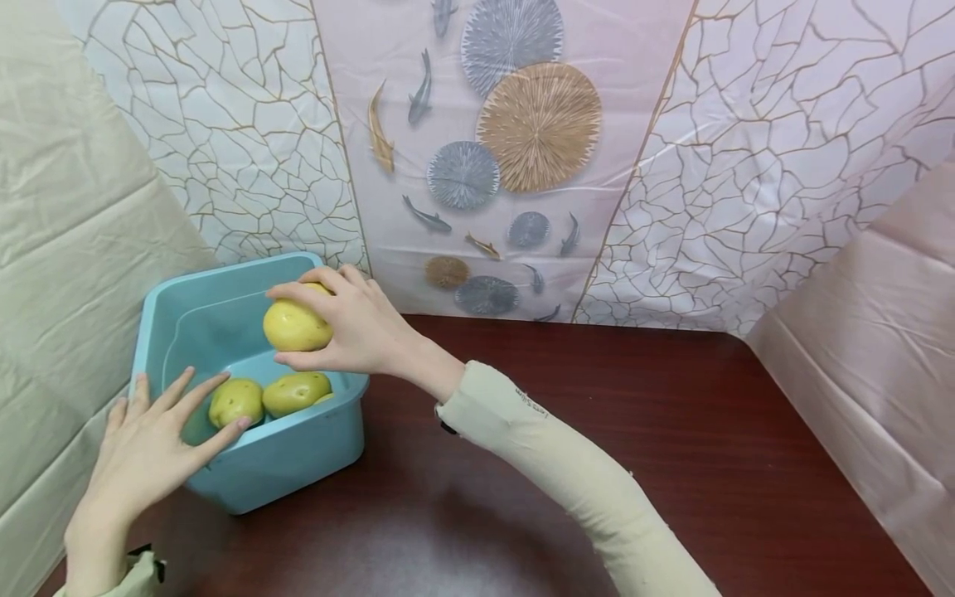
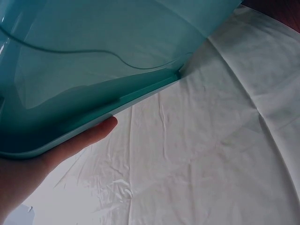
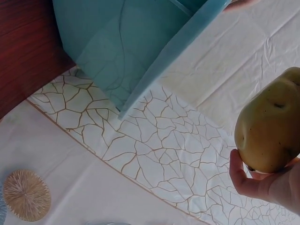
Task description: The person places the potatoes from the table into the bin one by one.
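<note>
A dark red table (image 1: pixel 567 431) fills the scene, backed by a patterned wall sheet (image 1: pixel 522 149) at the far side. At the table's near left stands a blue plastic tub (image 1: pixel 298 452), its wall close to the pale sheet on the left. The left hand (image 1: pixel 149 448) lies flat against the tub's near left rim with straight, spread fingers, holding nothing. The right hand (image 1: pixel 358 327) reaches over the tub from the right and grips a yellow potato (image 1: pixel 296 325) between fingers and thumb, above the tub's inside. Two more potatoes (image 1: pixel 269 396) lie side by side on the tub's floor, just below.
</note>
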A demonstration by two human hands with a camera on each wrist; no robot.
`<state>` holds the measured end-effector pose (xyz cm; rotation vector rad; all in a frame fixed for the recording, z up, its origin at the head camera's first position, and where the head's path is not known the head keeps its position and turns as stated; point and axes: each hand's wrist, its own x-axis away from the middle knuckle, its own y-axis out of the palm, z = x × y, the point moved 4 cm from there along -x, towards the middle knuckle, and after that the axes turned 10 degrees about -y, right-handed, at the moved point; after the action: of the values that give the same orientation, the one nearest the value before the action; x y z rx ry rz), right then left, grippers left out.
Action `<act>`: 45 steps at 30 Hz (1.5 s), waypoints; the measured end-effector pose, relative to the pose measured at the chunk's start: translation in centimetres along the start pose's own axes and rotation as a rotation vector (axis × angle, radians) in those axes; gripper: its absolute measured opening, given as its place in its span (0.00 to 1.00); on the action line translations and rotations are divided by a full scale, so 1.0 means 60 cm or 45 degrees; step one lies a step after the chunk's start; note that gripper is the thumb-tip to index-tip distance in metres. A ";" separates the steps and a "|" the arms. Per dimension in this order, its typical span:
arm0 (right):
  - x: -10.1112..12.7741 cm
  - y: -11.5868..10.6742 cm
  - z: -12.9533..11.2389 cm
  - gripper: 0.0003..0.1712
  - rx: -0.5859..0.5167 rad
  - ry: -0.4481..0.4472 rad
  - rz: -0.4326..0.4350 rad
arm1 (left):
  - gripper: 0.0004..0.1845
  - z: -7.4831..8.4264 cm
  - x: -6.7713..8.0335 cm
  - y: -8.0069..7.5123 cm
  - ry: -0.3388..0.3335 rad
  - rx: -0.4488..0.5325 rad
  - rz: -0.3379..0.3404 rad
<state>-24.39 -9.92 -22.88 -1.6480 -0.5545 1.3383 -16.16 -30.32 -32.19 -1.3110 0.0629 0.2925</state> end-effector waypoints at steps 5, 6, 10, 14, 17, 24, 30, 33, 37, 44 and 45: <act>-0.007 0.001 -0.004 0.34 0.020 -0.003 -0.007 | 0.38 0.001 0.000 -0.002 0.006 -0.001 0.008; -0.008 0.001 -0.004 0.34 0.021 0.000 -0.014 | 0.38 0.001 0.000 -0.002 0.007 0.000 0.009; -0.014 0.000 -0.005 0.34 0.022 0.014 -0.036 | 0.38 0.002 0.001 -0.001 0.008 0.000 0.008; -0.023 -0.005 -0.006 0.35 0.019 0.020 -0.055 | 0.38 0.002 0.001 0.000 0.004 -0.009 0.010; -0.030 -0.008 -0.008 0.35 0.017 0.026 -0.066 | 0.39 0.002 0.000 0.000 -0.002 -0.013 0.015; -0.037 -0.008 -0.008 0.35 0.018 0.045 -0.105 | 0.39 0.002 0.000 0.002 -0.005 -0.021 0.006; -0.040 -0.005 -0.006 0.35 0.016 0.057 -0.122 | 0.39 0.001 0.001 0.004 -0.009 -0.020 -0.004; -0.043 -0.003 -0.004 0.36 0.027 0.067 -0.145 | 0.39 0.002 0.001 0.003 -0.008 -0.013 -0.009; -0.046 0.004 -0.003 0.36 0.038 0.082 -0.183 | 0.39 0.002 0.000 0.003 -0.010 -0.016 -0.010; -0.049 0.020 -0.003 0.36 0.051 0.106 -0.255 | 0.38 0.000 0.001 0.004 -0.004 -0.013 0.009; -0.050 0.022 -0.003 0.36 0.051 0.110 -0.268 | 0.38 0.000 0.002 0.003 -0.002 -0.012 0.015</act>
<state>-25.39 -13.01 -22.48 -1.5605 -0.6270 1.1135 -16.12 -30.24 -32.39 -1.3199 0.0677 0.3041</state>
